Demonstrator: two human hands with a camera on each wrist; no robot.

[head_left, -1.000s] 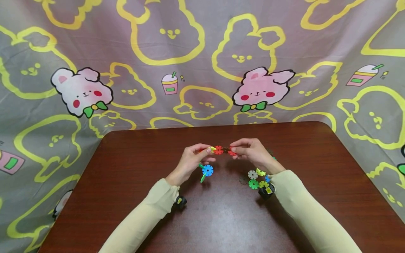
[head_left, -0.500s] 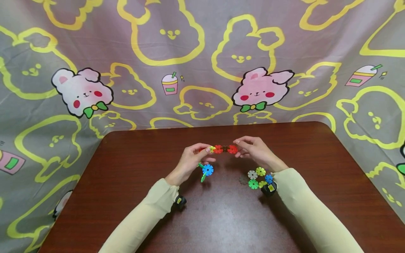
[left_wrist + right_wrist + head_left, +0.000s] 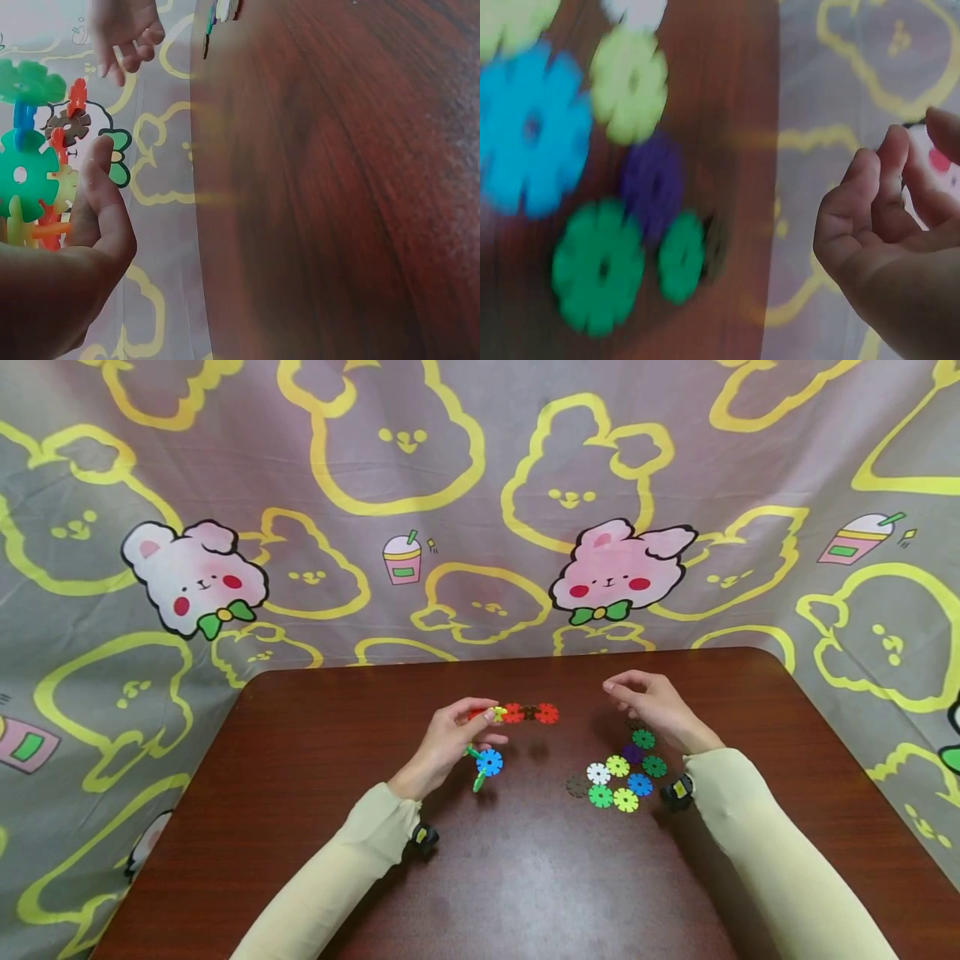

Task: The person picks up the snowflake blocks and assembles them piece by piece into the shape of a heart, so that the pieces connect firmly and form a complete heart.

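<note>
My left hand (image 3: 447,739) pinches a joined chain of plastic snowflake discs above the table. From the fingers, the chain runs right through a yellow disc (image 3: 498,714), a red one, a brown one (image 3: 67,129) and an end red disc (image 3: 547,713). Below the hand hangs a blue disc (image 3: 490,763) with green discs slotted onto it. The left wrist view shows a large green disc (image 3: 26,176) in the same build. My right hand (image 3: 654,703), fingers loosely bent and holding nothing, hovers behind the loose discs, apart from the chain.
Loose snowflake discs lie flat on the brown table (image 3: 360,877) at right: white (image 3: 598,773), blue (image 3: 640,785), purple (image 3: 652,186), several green (image 3: 654,766) and yellow (image 3: 626,800), and dark brown (image 3: 577,787). A cartoon-printed curtain (image 3: 480,610) stands behind the table's far edge.
My right hand has let go of the red end disc and moved right, uncovering more loose discs. The left hand still holds the build in nearly the same place.
</note>
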